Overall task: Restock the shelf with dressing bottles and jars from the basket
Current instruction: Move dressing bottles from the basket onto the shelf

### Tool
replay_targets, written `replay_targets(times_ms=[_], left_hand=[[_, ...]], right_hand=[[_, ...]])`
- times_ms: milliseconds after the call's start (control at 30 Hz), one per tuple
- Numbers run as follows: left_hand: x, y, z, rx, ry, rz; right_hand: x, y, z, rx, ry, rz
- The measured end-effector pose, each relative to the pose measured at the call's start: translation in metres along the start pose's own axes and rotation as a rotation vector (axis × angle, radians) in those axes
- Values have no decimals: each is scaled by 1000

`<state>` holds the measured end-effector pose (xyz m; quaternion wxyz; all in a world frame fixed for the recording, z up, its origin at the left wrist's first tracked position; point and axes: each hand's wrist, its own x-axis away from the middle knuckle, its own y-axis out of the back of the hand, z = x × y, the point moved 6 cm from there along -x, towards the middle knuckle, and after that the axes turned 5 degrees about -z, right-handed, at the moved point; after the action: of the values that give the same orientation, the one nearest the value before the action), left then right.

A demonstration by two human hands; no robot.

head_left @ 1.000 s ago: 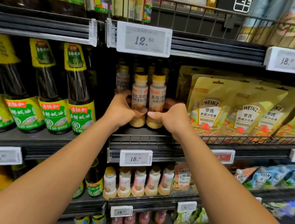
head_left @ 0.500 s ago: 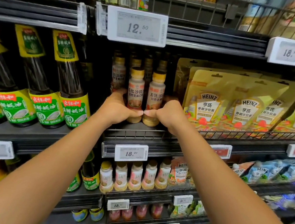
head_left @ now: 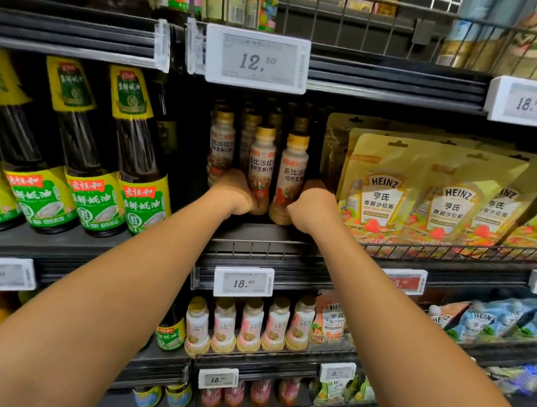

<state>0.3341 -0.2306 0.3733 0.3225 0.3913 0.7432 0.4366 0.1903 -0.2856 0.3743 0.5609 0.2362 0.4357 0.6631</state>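
Two small dressing bottles with yellow caps stand side by side at the front of the middle shelf (head_left: 258, 234). My left hand (head_left: 234, 192) grips the lower part of the left bottle (head_left: 262, 161). Around the base of the right bottle (head_left: 293, 170) curls my right hand (head_left: 313, 207). More bottles of the same kind (head_left: 222, 142) stand in rows behind them, reaching back into the dark shelf. The basket is out of view.
Tall dark oyster-sauce bottles (head_left: 142, 161) fill the shelf to the left. Yellow Heinz pouches (head_left: 387, 193) lean in a wire rack at the right. A price tag (head_left: 257, 59) hangs above, another (head_left: 243, 281) below. A lower shelf carries a row of small dressing bottles (head_left: 251, 324).
Both hands have pushed the two front bottles a little deeper onto the shelf, and the thumbs that touched in front of them have drawn apart.
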Motion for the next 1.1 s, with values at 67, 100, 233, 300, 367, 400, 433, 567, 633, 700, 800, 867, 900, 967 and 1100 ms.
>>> replay_targets(times_ms=[67, 100, 233, 300, 367, 400, 433, 567, 633, 700, 800, 867, 900, 967, 1100], left_hand=[[-5, -4, -6, 17, 1, -59], [-7, -5, -9, 7, -1, -90], [-21, -11, -11, -3, 49, -212], [-28, -13, -11, -28, 65, -248], [-34, -16, -11, 2, 76, -255], [-36, -17, -11, 20, 79, -260], [-37, -19, -12, 34, 80, -266], [-43, -25, -14, 120, 94, -299], [-47, -28, -14, 165, 116, -298], [-49, -29, -14, 204, 145, -301], [-53, -30, -15, 261, 153, -307], [-55, -30, -16, 261, 153, -313], [-56, -30, -17, 253, 156, -316], [-57, -30, -18, 263, 169, -323], [-58, -31, -20, 267, 155, -347]], right_hand=[[-8, -2, 3, 9, -36, 39], [-11, -2, 5, 3, -41, 44], [-20, -7, 8, -29, -27, -9], [-25, -11, 10, -8, 1, -38], [-29, -12, 11, -10, 5, -71], [-31, -12, 10, -12, 1, -79], [-34, -12, 10, 0, 5, -86], [-41, -12, 10, 92, 34, -121], [-45, -13, 10, 122, 33, -134], [-47, -14, 10, 156, 36, -137], [-49, -16, 11, 222, 62, -107], [-51, -18, 12, 218, 90, -89], [-52, -19, 13, 239, 99, -93], [-51, -18, 14, 291, 82, -120], [-51, -16, 16, 303, 58, -172]])
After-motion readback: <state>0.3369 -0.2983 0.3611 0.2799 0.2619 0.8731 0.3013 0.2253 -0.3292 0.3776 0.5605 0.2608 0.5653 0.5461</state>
